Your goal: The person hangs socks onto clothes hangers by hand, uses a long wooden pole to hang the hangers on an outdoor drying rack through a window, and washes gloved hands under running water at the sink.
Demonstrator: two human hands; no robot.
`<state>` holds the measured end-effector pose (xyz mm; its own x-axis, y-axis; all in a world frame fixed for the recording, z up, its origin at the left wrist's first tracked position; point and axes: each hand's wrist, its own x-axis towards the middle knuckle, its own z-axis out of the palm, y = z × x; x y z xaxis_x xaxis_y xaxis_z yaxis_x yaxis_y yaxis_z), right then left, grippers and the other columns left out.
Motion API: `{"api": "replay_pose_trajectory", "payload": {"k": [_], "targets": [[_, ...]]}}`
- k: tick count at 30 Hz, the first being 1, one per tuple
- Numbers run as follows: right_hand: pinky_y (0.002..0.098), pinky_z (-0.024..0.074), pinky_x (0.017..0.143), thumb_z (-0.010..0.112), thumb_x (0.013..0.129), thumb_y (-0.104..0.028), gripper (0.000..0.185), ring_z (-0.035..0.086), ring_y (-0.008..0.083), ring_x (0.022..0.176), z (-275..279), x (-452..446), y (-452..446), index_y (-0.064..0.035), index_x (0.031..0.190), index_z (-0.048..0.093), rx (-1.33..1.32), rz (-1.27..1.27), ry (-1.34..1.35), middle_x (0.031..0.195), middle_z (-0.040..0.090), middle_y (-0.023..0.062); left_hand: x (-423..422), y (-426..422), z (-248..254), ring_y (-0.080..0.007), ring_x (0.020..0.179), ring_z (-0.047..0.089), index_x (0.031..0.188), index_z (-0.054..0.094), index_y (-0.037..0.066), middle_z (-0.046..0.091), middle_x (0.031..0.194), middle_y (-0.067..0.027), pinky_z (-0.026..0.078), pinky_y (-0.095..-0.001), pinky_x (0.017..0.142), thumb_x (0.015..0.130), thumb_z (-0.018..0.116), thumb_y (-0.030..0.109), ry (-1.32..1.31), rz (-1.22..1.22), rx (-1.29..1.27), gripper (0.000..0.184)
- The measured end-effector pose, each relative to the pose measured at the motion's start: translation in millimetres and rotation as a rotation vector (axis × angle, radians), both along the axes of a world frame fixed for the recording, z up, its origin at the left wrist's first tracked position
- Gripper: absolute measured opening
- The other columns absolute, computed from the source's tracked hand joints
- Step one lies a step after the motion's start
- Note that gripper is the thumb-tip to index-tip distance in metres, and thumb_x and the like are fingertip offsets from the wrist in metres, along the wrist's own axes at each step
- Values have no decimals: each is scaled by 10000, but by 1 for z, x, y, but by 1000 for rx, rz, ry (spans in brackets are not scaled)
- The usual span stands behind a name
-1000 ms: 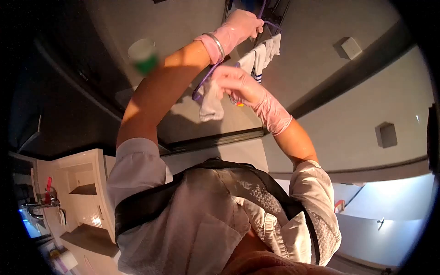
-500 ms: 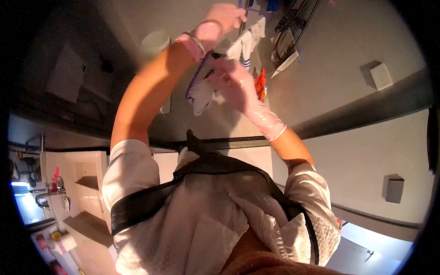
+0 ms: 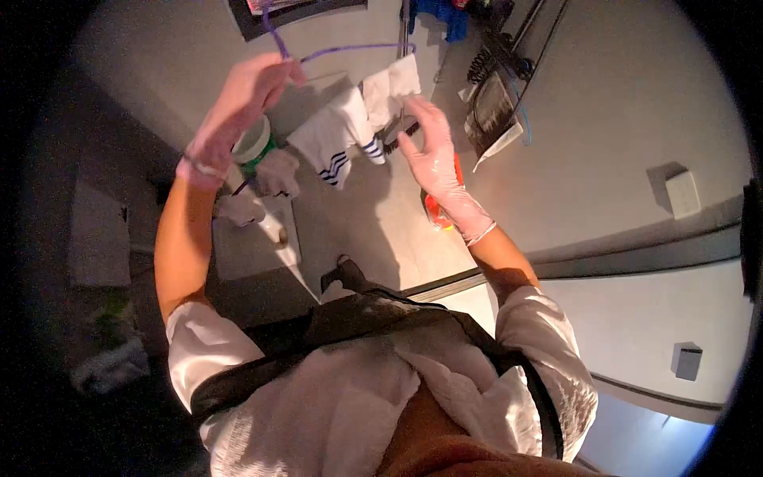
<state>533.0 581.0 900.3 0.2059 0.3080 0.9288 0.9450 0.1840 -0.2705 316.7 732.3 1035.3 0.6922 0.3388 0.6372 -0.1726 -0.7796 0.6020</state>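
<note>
Above the tiled floor [image 3: 421,246], a purple hanger [image 3: 354,48] stretches from 11 o'clock to 12, with striped socks [image 3: 330,131] below its bar at 11 and a plain white sock [image 3: 389,87] at 12. The left hand [image 3: 246,95], pink-gloved, at between 10 and 11, pinches the hanger near the base of its hook; a firm grip there should limit any swing, and a level bar would load the socks evenly. The right hand [image 3: 433,159], gloved too, stands at 1 o'clock beside the plain sock, fingers spread from the thumb. For handling that sock well, a light pinch at its upper edge seems better than a tug at the hanging end, since gloves may slip and a pull could tilt the hanger. Whether the right fingertips touch the fabric cannot be told, and how the socks are fastened is unclear. A white-and-green tub [image 3: 254,147] sits partly behind the left wrist; pale cloths [image 3: 278,173] at 10 o'clock are dim, and whether they hang from the hanger cannot be made out. The right wrist partly covers a red object [image 3: 435,213], too little of it showing to identify. The hook's tip is lost near the top edge.
</note>
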Motion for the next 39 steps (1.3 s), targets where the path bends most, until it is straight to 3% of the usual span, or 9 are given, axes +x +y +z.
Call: {"api": "replay_pose_trajectory", "payload": {"k": [5,8,10,16,25,30,36,37,39], "targets": [[376,305,1011,706,696,-173,664,376,300,1202,-1,25,23,-19,1260,391,107,-45,186,1275,411,166,-51,15,-20,-45,435,308,807,631,91,383,524,67,215,-234,422,844,547,326,148,161,-85,252],[365,316,1000,699,729,-281,624,409,306,1176,16,26,32,-28,1232,431,-166,-93,198,1268,432,156,-79,28,-8,-21,436,310,823,652,67,402,522,60,207,-194,412,849,538,218,211,253,-107,191],[330,350,965,663,768,-329,550,473,265,1115,10,41,43,-39,1198,480,-577,187,556,1223,497,126,-91,43,-8,-23,430,304,811,652,60,391,507,63,206,-195,413,849,535,209,159,206,-7,193],[283,397,897,568,854,-235,363,524,160,1009,20,65,45,-63,1171,531,-557,393,618,1116,580,55,-103,56,15,-23,406,292,784,634,44,384,495,66,199,-193,399,882,494,218,71,238,-267,243],[300,436,817,576,816,-320,367,571,192,894,65,159,114,-48,1062,589,-711,97,397,960,620,128,-132,79,-15,-23,429,296,769,638,68,406,503,60,199,-193,397,882,508,244,170,453,-419,246],[347,409,908,637,774,-262,442,528,275,1024,116,143,197,-19,1124,522,-374,-211,-64,1101,547,159,-161,89,-67,-41,444,317,729,644,84,406,497,56,229,-212,426,847,545,232,220,644,-560,213],[406,377,933,683,697,-196,674,473,327,1104,156,87,325,-23,1270,374,-42,-99,-388,1188,498,181,-199,72,-112,-53,422,348,727,632,74,418,497,48,220,-207,396,848,538,187,109,766,-837,191],[409,394,908,662,712,-201,662,489,329,1081,177,53,309,-15,1272,363,-373,-72,-233,1153,507,181,-205,72,-119,-53,416,347,740,631,70,420,500,47,215,-207,384,850,533,178,71,746,-893,182],[447,457,792,590,749,-227,361,576,357,926,170,31,335,-17,1031,511,-387,-118,-132,952,590,191,-218,68,-133,-51,406,345,755,628,66,420,502,45,214,-206,373,855,519,179,42,738,-871,186]]}}
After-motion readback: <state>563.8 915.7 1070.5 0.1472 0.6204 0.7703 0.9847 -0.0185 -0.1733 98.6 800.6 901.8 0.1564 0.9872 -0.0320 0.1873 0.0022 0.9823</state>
